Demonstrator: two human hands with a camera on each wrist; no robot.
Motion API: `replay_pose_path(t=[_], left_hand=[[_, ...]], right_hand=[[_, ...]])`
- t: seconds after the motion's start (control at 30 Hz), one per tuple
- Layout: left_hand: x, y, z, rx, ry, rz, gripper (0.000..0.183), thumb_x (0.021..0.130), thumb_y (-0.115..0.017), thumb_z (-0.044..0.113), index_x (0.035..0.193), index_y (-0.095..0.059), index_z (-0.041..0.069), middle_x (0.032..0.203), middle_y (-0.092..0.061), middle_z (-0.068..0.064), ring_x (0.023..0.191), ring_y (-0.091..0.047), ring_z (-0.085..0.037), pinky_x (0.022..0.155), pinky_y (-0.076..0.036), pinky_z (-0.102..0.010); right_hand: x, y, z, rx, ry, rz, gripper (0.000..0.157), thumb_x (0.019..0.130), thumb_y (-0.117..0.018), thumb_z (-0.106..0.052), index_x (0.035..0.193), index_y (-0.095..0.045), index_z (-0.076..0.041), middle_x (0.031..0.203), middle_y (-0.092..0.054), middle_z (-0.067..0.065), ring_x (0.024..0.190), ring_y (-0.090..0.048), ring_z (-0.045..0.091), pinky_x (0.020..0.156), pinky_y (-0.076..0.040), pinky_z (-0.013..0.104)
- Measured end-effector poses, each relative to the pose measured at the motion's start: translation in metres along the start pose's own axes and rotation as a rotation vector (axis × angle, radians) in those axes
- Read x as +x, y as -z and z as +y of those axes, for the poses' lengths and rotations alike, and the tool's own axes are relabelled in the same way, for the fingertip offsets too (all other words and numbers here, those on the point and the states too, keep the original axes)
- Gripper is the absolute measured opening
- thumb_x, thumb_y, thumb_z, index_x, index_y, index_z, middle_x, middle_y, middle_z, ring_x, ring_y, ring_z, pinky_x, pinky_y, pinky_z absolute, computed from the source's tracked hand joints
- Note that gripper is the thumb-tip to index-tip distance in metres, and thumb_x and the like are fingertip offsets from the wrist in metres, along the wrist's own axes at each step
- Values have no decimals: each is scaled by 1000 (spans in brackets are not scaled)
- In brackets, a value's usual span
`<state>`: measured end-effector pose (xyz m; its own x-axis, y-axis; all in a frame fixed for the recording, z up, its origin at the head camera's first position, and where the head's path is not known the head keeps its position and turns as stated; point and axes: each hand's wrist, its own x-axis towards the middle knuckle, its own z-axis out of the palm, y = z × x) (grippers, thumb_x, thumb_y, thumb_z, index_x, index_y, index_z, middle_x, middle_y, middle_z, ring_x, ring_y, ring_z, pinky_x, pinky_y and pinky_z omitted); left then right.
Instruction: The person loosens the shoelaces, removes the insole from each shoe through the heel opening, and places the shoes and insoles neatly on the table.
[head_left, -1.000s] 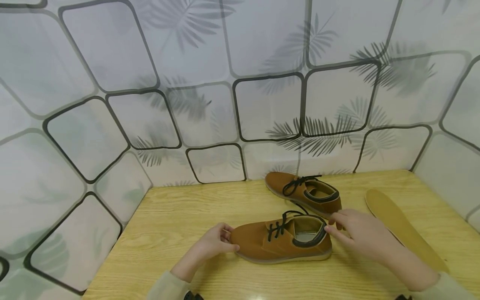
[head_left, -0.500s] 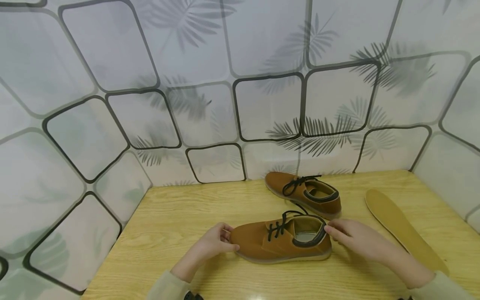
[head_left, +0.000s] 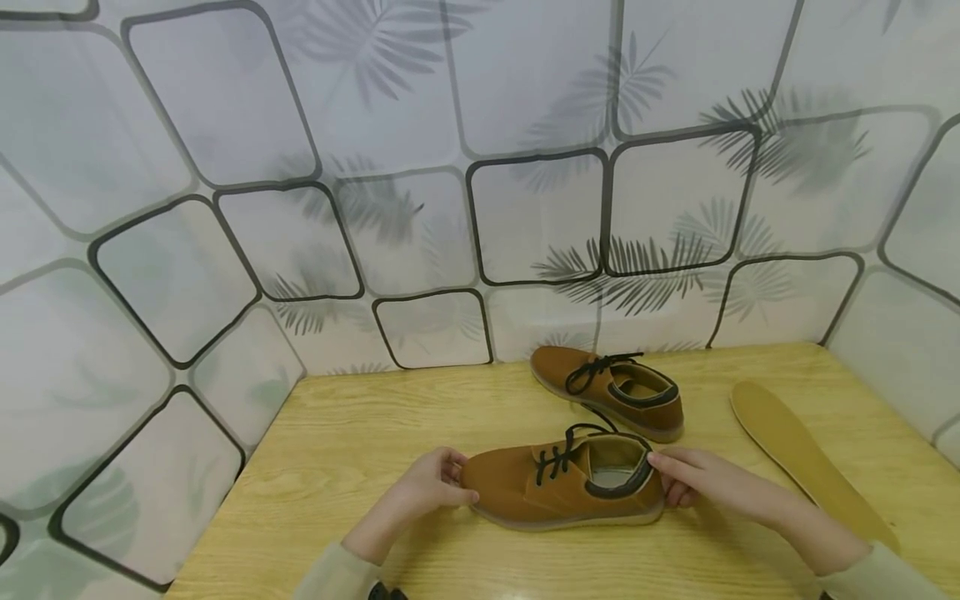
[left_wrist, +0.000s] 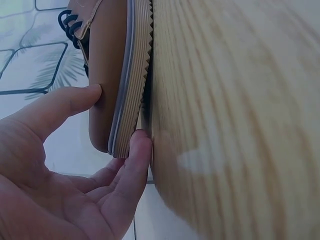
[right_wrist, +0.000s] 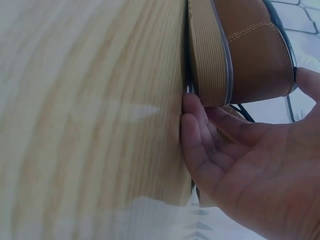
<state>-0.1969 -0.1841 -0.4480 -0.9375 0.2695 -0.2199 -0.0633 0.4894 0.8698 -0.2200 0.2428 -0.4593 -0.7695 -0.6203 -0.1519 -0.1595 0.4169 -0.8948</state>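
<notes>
A brown lace-up shoe (head_left: 517, 487) with black laces lies sideways at the front of the table, its toe to the left. My left hand (head_left: 431, 483) grips the toe. In the left wrist view its thumb presses the upper while the fingertips (left_wrist: 141, 142) reach under the ridged sole. At the heel is my right hand (head_left: 701, 479), thumb on the dark collar. The right wrist view shows its curled fingers (right_wrist: 197, 130) at the bottom edge of the heel's sole (right_wrist: 210, 60). Inside the shoe a pale footbed shows through the opening.
Behind stands the matching brown shoe (head_left: 562, 367), toe to the back left, laces loosely looped. A tan insole (head_left: 802, 446) lies on the right of the wooden table (head_left: 337, 433), beyond my right forearm. Patterned sheeting (head_left: 540, 217) rises along the back and sides.
My right hand has come down from above the heel to hold it, thumb on the collar and fingers lower. The left hand and both shoes have stayed in place.
</notes>
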Motion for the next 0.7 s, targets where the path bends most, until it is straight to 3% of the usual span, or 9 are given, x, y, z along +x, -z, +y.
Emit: replay_pose_path(t=[0.23, 0.43, 0.5, 0.7], left_hand=[[4, 0, 2, 12, 37, 33, 52, 85, -84, 1, 130, -59, -7, 112, -67, -17, 96, -65, -22, 79, -60, -34], [4, 2, 3, -46, 58, 53, 58, 84, -81, -3, 136, -56, -7, 119, -65, -21, 101, -66, -26, 80, -62, -36], [5, 4, 3, -83, 56, 47, 60, 85, -80, -2, 140, -54, -7, 123, -64, -22, 104, -66, -27, 81, -63, -37], [12, 21, 1, -180, 20, 19, 66, 91, -76, 4, 149, -46, -10, 131, -59, -27, 105, -68, -24, 87, -62, -37]], right_hand=[[-4, -4, -9, 101, -62, -3, 38, 115, -37, -28, 101, -58, 0, 92, -62, 5, 84, -66, 10, 76, -59, 26], [-5, -9, -10, 222, -105, -17, 33, 115, -41, -32, 107, -53, -2, 95, -55, 3, 87, -59, 11, 79, -58, 26], [-4, -12, -10, 272, -129, -9, 35, 115, -41, -36, 106, -52, -3, 95, -53, 2, 87, -60, 11, 80, -59, 26], [-1, -23, -14, 378, -201, 52, 59, 112, -42, -45, 128, -55, 10, 105, -66, 3, 90, -70, 12, 84, -61, 29]])
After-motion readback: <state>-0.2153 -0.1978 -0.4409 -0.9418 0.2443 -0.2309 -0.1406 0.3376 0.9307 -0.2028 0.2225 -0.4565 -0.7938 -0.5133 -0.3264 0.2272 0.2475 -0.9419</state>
